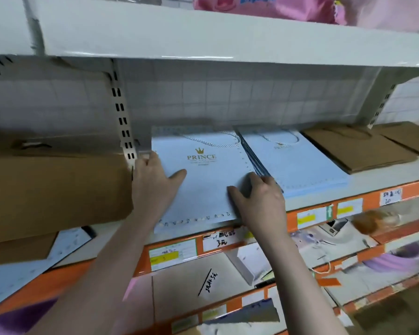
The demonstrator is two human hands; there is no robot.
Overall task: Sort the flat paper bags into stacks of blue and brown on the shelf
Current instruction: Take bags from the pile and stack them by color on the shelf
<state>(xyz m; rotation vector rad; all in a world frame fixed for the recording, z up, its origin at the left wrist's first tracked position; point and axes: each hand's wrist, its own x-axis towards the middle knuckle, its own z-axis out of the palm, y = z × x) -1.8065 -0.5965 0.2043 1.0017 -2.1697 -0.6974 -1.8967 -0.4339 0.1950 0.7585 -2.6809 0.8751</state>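
On the shelf (363, 187), a bag (203, 189) lies at the left, its front edge overhanging the shelf lip. Just right of it lies a stack (300, 165), with another stack (356, 148) farther right. A box (53, 189) sits left of the upright (122, 119). Both hands rest on the bag: left hand (153, 182) at its left edge, right hand (259, 199) at its right edge.

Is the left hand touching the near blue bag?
Touching. In the head view the left hand rests on the near blue bag, its palm and thumb lying flat on the bag's left part, with no gap visible.
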